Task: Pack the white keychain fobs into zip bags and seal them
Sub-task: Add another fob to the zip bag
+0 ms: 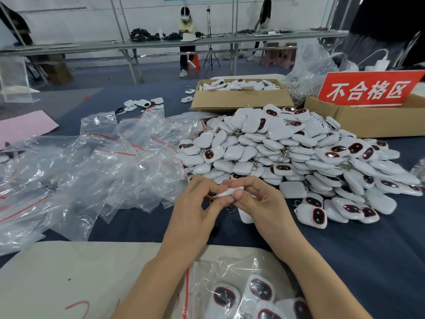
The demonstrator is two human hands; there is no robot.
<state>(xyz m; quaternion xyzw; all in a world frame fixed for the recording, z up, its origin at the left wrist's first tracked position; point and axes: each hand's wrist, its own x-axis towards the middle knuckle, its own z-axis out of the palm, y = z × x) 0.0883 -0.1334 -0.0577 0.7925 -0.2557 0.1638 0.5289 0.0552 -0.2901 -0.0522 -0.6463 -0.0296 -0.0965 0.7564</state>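
Holds both bare forearms forward from the lower edge, angled inward so that they converge near the middle. Sets the left hand (194, 203) and the right hand (261, 201) close together, fingertips meeting. Curls the left fingers inward, back of the hand facing up. Bends the right fingers over from the opposite side, knuckles raised, wrist roughly in line with the forearm. Pinches a small white fob (227, 191) between the fingertips of both hands.
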